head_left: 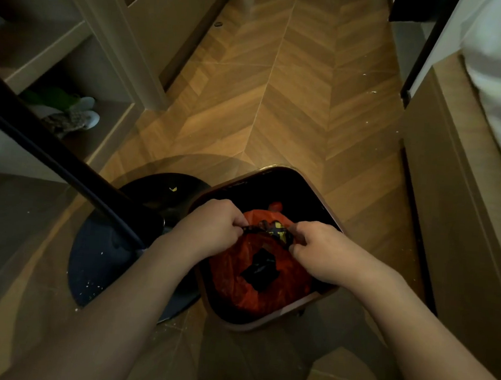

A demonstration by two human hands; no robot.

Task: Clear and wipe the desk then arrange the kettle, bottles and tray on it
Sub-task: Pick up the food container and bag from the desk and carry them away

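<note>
At lower centre, the left hand (214, 223) and right hand (314, 245) each pinch the black wrapper (273, 233) over the red bag (236, 278) in the bin (274, 173). This looks like the clearing step; next, let go and return. Kettle, bottles and tray are out of view.

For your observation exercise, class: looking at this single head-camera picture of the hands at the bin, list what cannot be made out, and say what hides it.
- Inside of the orange bag in the bin, head view: its plastic covers the contents.
- Fingertips of the left hand and right hand: curled under around the dark wrapper.
- The wrapper's print: too small and crumpled.
- The desk, kettle, bottles and tray: outside the frame.
- Items on the low shelf: dim, partly behind the black pole.
</note>
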